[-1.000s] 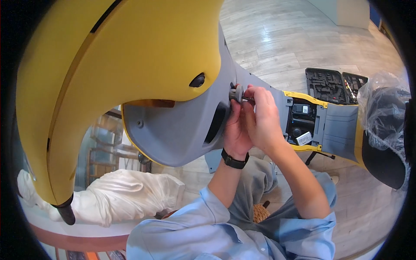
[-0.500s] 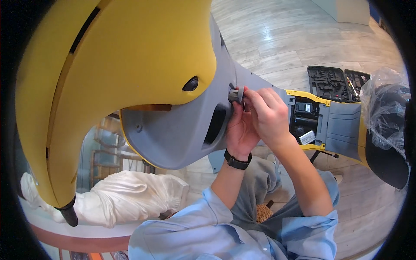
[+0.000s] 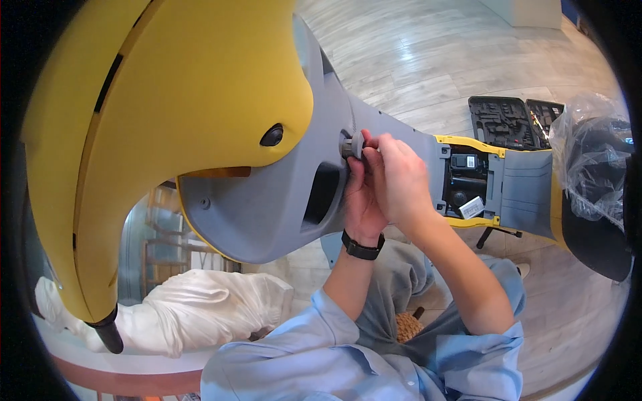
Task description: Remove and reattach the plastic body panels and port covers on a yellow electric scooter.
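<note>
A yellow-and-gray motor scooter [image 3: 267,220] dominates the scene, its black seat [image 3: 595,234] partly wrapped in clear plastic, near an open tool case [image 3: 500,121] on the wood-look floor. A person's right hand [image 3: 403,177], fingers curled in, overlaps the half-closed left hand [image 3: 364,200] at a gray knob [image 3: 348,146] on the inner front panel; their exact grip is hidden.

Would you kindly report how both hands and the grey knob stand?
Left hand and right hand both at knob. Knob juts from grey panel. Exact grip partly hidden; nothing seen in the way.
</note>
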The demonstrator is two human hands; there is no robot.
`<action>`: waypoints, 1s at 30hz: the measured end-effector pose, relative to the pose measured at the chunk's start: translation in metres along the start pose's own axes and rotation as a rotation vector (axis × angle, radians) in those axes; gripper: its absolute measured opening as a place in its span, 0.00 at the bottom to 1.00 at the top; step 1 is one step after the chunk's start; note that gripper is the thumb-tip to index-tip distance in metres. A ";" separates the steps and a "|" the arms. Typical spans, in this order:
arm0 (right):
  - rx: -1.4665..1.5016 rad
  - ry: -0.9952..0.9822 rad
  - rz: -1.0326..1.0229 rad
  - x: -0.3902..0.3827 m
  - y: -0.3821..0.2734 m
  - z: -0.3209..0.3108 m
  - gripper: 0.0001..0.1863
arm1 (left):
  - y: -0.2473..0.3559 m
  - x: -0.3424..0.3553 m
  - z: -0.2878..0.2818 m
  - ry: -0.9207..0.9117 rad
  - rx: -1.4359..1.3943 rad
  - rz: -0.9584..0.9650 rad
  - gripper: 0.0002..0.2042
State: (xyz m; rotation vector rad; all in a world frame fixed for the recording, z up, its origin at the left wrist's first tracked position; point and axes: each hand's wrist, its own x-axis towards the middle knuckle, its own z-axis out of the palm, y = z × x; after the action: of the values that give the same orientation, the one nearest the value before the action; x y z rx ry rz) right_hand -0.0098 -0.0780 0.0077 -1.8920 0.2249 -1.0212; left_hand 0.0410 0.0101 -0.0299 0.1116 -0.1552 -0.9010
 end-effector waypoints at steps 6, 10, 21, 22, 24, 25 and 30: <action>0.204 0.094 0.000 -0.006 0.005 -0.003 0.04 | 0.002 0.004 -0.010 -0.052 -0.026 -0.013 0.23; 0.010 0.166 -0.262 -0.003 0.018 -0.002 0.07 | -0.002 0.000 0.001 -0.035 -0.041 -0.015 0.24; -0.032 0.130 -0.256 0.004 0.013 0.000 0.05 | -0.007 -0.002 -0.001 -0.022 -0.097 -0.004 0.24; -0.012 0.101 -0.180 0.004 0.011 0.000 0.05 | -0.006 -0.002 -0.001 -0.024 -0.079 -0.004 0.25; 0.010 0.070 -0.105 0.004 0.007 0.000 0.06 | -0.004 -0.002 -0.002 -0.030 -0.042 0.001 0.25; 0.030 0.034 -0.029 0.005 0.005 0.000 0.06 | -0.003 -0.002 -0.002 -0.033 -0.024 0.003 0.25; 0.026 -0.053 0.196 0.010 -0.003 0.003 0.10 | -0.001 -0.002 -0.004 -0.030 0.045 0.009 0.25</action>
State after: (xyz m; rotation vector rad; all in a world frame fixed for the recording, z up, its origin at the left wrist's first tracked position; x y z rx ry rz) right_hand -0.0019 -0.0791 0.0153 -1.8308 0.3565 -0.8367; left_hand 0.0396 0.0105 -0.0339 0.1386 -0.2041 -0.8908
